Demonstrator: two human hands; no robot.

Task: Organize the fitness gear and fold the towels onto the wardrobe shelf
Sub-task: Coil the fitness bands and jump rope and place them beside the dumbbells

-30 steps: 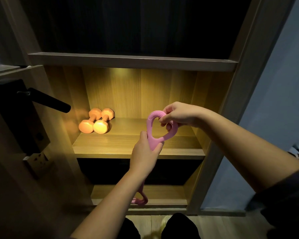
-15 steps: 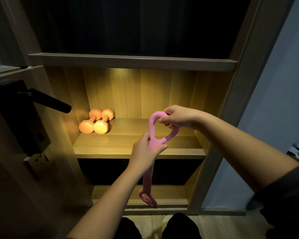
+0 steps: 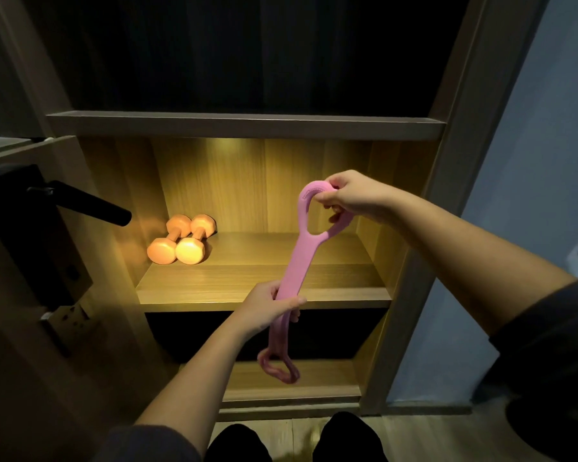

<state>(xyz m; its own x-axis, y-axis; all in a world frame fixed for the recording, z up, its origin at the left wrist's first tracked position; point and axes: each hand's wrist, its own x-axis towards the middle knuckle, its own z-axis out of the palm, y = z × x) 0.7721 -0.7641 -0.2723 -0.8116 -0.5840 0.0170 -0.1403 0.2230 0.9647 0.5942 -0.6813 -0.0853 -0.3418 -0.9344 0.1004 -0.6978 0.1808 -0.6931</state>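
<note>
1. The person stands in front of an open wardrobe, and both hands hold a pink resistance band (image 3: 299, 261) in the air before the lit shelf (image 3: 264, 288).
2. The right hand (image 3: 351, 198) is raised, with its fingers curled through and around the band's upper loop.
3. The left hand (image 3: 267, 306) sits lower and grips the flat strap about midway, thumb across the front.
4. Between the two hands the strap runs in a straight, slanted line. Below the left hand the rest hangs loose, and the lower loop dangles in front of the bottom compartment.
5. The band touches no shelf.
6. Two orange dumbbells (image 3: 181, 240) lie side by side, touching, on the left of the lit shelf toward the back.
7. A black door handle (image 3: 90, 203) juts out from the open door on the left.
</note>
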